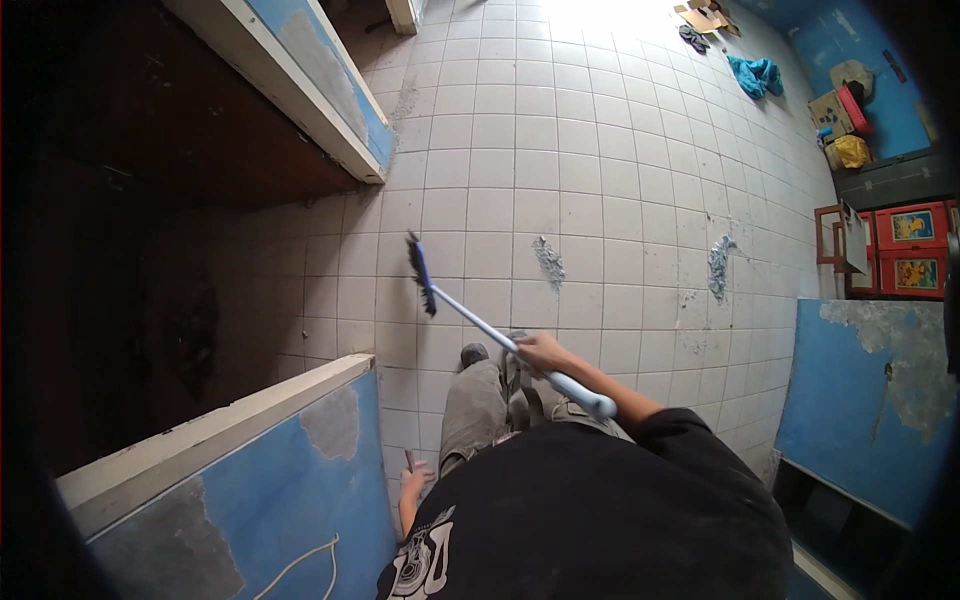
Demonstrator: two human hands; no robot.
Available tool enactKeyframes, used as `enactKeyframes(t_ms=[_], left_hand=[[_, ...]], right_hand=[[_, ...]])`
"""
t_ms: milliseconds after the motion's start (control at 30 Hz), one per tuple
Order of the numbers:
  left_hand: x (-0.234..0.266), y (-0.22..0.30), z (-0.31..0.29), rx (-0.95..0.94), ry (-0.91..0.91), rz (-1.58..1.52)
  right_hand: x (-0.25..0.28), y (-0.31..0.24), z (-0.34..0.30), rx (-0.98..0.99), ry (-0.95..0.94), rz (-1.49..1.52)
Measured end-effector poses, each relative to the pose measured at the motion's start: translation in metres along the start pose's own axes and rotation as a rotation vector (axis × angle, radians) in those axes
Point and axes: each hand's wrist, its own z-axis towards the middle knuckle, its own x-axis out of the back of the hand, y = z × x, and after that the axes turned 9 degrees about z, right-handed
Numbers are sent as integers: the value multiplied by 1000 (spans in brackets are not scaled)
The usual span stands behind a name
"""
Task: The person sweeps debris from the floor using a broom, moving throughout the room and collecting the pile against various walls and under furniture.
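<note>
My right hand (540, 353) is closed round the pale blue-white handle of a broom (482, 325). The handle slants from near my waist toward the far left, and its blue head with dark bristles is over the tiles beside the doorway. Whether the bristles touch the floor, I cannot tell. Low at my left side, my left hand (415, 478) has its fingers apart and seems to hold nothing; it is small and slightly blurred. A small heap of grey-blue debris (549, 262) lies on the floor right of the broom head, and a second debris heap (718, 268) lies farther right.
A dark doorway (190, 260) opens on the left between peeling blue walls (330, 450). At the right stand a peeling blue panel (850, 390) and red boxes with pictures (910, 250). A teal cloth (755, 76) and cardboard (706, 17) lie far right on the tiled floor (560, 130).
</note>
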Motion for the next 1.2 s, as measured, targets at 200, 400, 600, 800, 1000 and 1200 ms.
enactKeyframes(t_ms=[200, 400, 600, 800, 1000, 1200], left_hand=[[40, -21, -23, -236, -9, 270], [60, -25, -19, 144, 71, 279], [80, -34, 44, 5, -147, 412], [91, 68, 90, -177, -93, 335], [111, 114, 86, -320, -7, 311], [110, 71, 76, -155, -65, 414]], right_hand=[[-43, -19, 148, 10, 68, 93], [-5, -6, 101, -210, 202, 803], [47, 74, -11, -258, 370, 903], [90, 126, -92, -300, 534, 963], [128, 157, -93, -294, 713, 592], [147, 167, -85, -362, 987, 172]])
